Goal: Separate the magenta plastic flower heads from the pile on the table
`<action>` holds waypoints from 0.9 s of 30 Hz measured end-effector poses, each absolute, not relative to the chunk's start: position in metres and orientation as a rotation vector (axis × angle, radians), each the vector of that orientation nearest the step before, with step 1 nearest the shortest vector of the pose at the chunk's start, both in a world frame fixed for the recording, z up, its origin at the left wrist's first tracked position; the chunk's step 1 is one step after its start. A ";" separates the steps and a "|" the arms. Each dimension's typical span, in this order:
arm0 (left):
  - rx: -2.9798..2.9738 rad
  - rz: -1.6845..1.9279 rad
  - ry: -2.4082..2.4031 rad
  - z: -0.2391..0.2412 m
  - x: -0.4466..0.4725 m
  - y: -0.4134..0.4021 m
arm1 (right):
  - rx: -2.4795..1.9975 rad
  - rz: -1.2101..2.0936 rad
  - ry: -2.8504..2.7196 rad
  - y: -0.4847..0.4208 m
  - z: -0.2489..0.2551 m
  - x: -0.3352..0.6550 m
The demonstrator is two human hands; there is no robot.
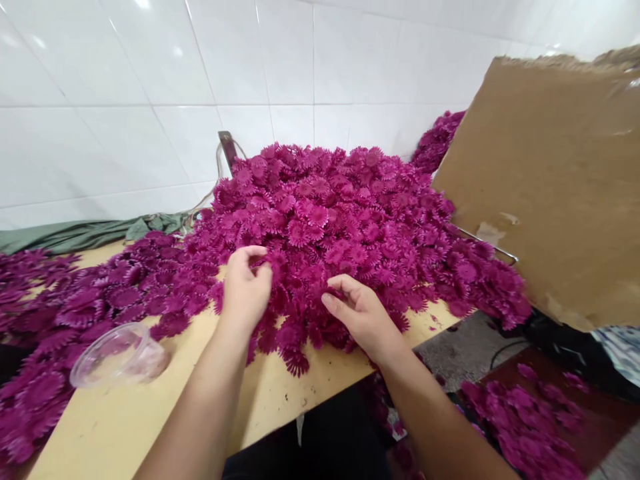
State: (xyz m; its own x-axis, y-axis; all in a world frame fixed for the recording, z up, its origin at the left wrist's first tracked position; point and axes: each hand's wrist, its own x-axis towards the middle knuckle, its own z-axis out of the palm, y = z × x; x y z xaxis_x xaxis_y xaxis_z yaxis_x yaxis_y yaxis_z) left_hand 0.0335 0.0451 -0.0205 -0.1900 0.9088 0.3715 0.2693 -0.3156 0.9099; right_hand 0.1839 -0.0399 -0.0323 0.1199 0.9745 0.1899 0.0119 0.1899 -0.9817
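Observation:
A large heap of magenta artificial flower heads (320, 213) covers much of the table, with jagged, layered petals. At the heap's front edge, my left hand (246, 287) has its thumb and index finger pinched on a flower (276, 265), whose petals show beside the fingertips. My right hand (363, 319) is a little nearer and to the right, its fingers curled and its thumb close to the index finger. Whatever lies between those fingertips is too small to make out against the flowers. Between the hands, several loose flowers spill onto the tabletop (295, 393).
A clear plastic tub (120, 357) lies at the left among more flowers. Green cloth (90, 233) rests along the tiled wall. A tall cardboard piece (550, 187) stands at the right. Below the table's right edge, more flowers (525, 420) lie low down near a black bag (565, 347).

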 end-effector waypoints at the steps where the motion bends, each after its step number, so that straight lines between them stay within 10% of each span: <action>1: 1.668 1.476 1.370 -0.021 0.034 0.041 | -1.112 0.997 -1.170 -0.037 -0.033 0.185; 15: 2.092 1.283 1.070 -0.021 0.050 -0.008 | -1.124 1.164 -0.996 -0.023 -0.037 0.180; 27: 1.121 1.550 1.259 -0.021 0.050 0.031 | -1.046 1.189 -1.103 -0.039 -0.030 0.170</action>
